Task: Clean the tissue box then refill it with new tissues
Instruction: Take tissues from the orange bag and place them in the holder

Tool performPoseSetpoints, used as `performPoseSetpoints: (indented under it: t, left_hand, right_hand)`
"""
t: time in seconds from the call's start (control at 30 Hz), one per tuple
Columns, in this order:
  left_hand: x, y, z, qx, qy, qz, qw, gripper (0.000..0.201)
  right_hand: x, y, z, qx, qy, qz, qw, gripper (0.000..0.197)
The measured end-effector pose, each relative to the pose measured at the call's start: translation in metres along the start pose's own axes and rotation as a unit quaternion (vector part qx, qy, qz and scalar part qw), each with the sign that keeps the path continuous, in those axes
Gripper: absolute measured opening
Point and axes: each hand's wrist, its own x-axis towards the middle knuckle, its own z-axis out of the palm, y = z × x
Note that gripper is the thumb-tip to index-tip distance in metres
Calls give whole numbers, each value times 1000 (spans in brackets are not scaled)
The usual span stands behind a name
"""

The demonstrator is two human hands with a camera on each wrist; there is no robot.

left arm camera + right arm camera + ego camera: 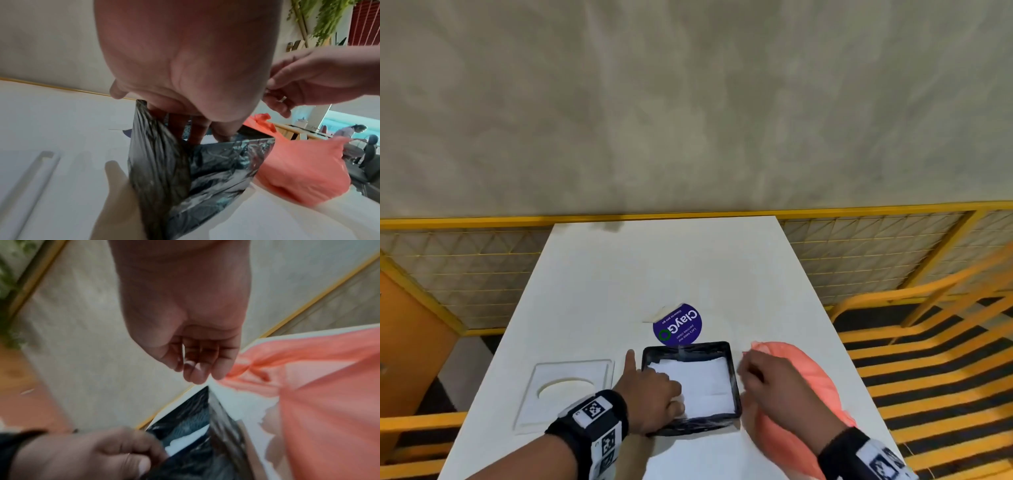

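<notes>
Tissues [702, 385], soft and light: my left hand [650, 394] presses them into the stiff box [736, 387]; right hand [774, 380] hovers, fingers loosely curled, empty.

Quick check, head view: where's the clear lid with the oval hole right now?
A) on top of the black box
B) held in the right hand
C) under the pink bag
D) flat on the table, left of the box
D: the lid lies flat on the white table, left of the black tissue box, which stands open with white tissues showing inside.
</notes>
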Motion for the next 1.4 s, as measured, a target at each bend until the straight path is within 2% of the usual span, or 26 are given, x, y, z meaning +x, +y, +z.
performPoseSetpoints:
  t: [0.07, 0.17, 0.27, 0.4, 0.47, 0.53, 0.6, 0.67, 0.73, 0.9, 1.03, 1.1, 1.17, 1.27, 1.33, 1.4]
  left_hand:
    - [4, 6, -7, 6, 60, 18, 998, 32]
    - [15, 25, -24, -25, 137, 70, 988, 30]
    - [32, 56, -39, -38, 155, 177, 971, 31]
    - [51, 103, -50, -14, 125, 276, 953, 41]
    - [54, 123, -55, 14, 113, 303, 946, 44]
    - [57, 137, -57, 28, 109, 318, 941, 41]
    - [61, 146, -56, 41, 106, 316, 942, 37]
    - [65, 151, -55, 58, 104, 296, 948, 33]
    - [70, 153, -51, 81, 86, 264, 957, 33]
    - [78, 156, -33, 114, 21, 232, 966, 34]
    - [81, 160, -26, 124, -5, 216, 968, 36]
    - [82, 163, -23, 136, 7, 228, 964, 36]
    - [82, 164, -22, 134, 51, 266, 953, 34]
    - [85, 169, -18, 138, 76, 297, 942, 34]
    - [85, 173, -16, 106, 68, 271, 954, 37]
    - [86, 174, -16, 71, 25, 191, 979, 44]
  right_hand:
    - [-13, 24, -21, -19, 10, 92, 996, 19]
    - [-23, 61, -33, -151, -42, 181, 971, 26]
    - [-26, 86, -23, -191, -18, 201, 960, 32]
    - [-31, 107, -5, -225, 27, 197, 954, 31]
    - [-35, 108, 2, -256, 2, 192, 947, 43]
    - [-41, 111, 6, -296, -47, 155, 941, 50]
    - [-47, 115, 6, -328, -77, 81, 938, 46]
    - [-53, 121, 2, -363, -99, 8, 927, 33]
    - [-61, 125, -5, -378, -96, -17, 921, 25]
    - [-71, 130, -12, -353, -64, 34, 933, 24]
    - [-72, 126, -5, -309, -4, 148, 940, 26]
    - [-72, 128, 1, -298, 9, 186, 936, 39]
    - [-72, 131, 7, -293, 7, 188, 937, 56]
    - [-72, 134, 9, -319, -10, 167, 933, 63]
    - [-74, 135, 7, -323, -33, 156, 933, 65]
    - [-76, 135, 5, -313, -57, 152, 936, 68]
